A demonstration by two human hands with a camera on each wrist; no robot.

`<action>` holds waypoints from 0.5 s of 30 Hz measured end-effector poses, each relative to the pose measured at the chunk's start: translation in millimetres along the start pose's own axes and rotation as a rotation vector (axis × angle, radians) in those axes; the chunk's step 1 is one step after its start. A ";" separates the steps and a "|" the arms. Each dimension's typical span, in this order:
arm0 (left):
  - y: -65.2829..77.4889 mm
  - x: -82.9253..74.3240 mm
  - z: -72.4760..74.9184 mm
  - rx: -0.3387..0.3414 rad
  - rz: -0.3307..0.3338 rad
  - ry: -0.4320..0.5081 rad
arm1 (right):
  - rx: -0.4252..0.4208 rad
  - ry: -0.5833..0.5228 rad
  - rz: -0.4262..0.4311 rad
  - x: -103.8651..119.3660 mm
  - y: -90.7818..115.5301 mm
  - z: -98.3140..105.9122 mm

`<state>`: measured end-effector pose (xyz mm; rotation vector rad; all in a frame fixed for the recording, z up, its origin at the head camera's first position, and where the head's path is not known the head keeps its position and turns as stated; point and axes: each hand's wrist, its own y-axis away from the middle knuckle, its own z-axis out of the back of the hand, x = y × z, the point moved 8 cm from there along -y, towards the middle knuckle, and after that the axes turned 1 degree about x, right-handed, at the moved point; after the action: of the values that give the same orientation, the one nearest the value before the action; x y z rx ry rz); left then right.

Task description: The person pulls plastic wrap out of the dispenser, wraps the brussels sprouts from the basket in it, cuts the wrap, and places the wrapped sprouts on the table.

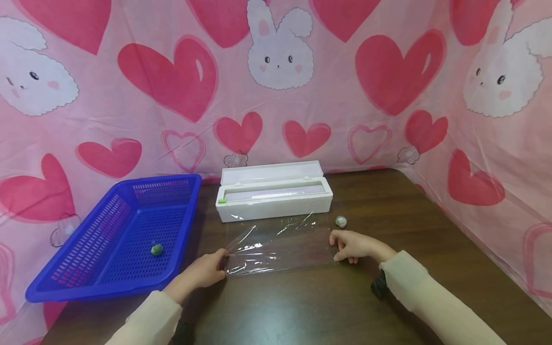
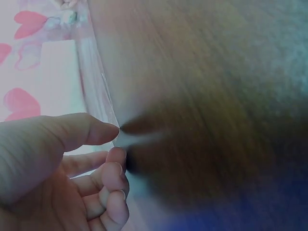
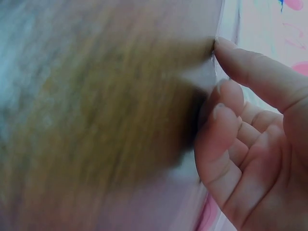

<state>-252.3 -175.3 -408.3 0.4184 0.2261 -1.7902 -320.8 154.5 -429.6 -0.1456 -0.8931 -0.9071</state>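
Note:
A clear sheet of cling film point(image 1: 276, 254) stretches out from a long white cling film box point(image 1: 276, 206) toward the near side of the table. At the sheet's left edge, my left hand point(image 1: 206, 269) pinches the film near its front corner. My right hand point(image 1: 354, 245) holds the opposite edge between thumb and fingers. The left wrist view shows the film's edge running to the left thumb point(image 2: 103, 131). Seen from the right wrist, the edge meets the right thumb point(image 3: 245, 62) as the other fingers curl beneath.
A blue plastic basket point(image 1: 178, 266) stands at the left, with a small green and white ball-shaped thing point(image 1: 157, 249) inside. Just beyond the right hand lies a small whitish round thing point(image 1: 341, 221). The box's lid point(image 1: 271, 171) is up, and a pink heart-patterned cloth point(image 1: 276, 105) hangs behind the brown table point(image 1: 293, 311).

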 end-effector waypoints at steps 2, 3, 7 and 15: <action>0.4 1.4 0.2 -0.005 -0.002 0.006 | 0.001 0.000 0.002 0.0 0.1 0.1; 0.6 1.8 0.8 -0.009 -0.006 0.006 | 0.001 -0.002 0.004 0.1 0.2 0.1; 1.3 3.3 1.5 -0.019 -0.010 0.010 | 0.002 -0.007 0.002 0.4 0.5 -0.1; 1.2 8.7 -0.8 -0.020 0.026 0.062 | 0.002 -0.012 -0.011 -0.6 0.6 -1.0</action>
<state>-252.8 -183.0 -412.4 0.4611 0.2804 -1.7499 -319.9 154.8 -430.6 -0.1452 -0.9067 -0.9161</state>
